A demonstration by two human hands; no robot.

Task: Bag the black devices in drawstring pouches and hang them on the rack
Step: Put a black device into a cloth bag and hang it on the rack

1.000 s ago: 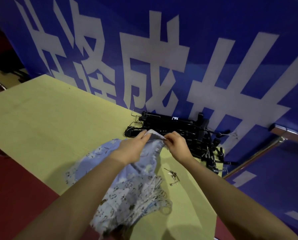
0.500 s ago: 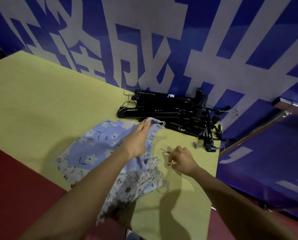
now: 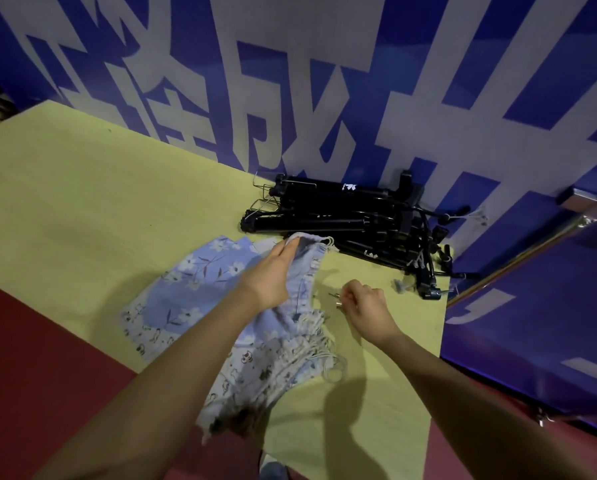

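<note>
Left hand (image 3: 271, 275) pins top blue floral drawstring pouch (image 3: 304, 268) flat. Right hand (image 3: 366, 308) curled, apparently pinching small metal clips (image 3: 336, 299). Black stick-shaped devices (image 3: 352, 216) piled beyond, long axes crosswise; right hand nearer.

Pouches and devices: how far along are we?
Nothing looks bagged or hung yet. The black devices lie piled bare on the table by the banner, and no rack shows. In hand: the left hand rests on a pouch atop the heap of pouches, while the right hand pinches small metal pieces. All bagging and hanging remains.
</note>
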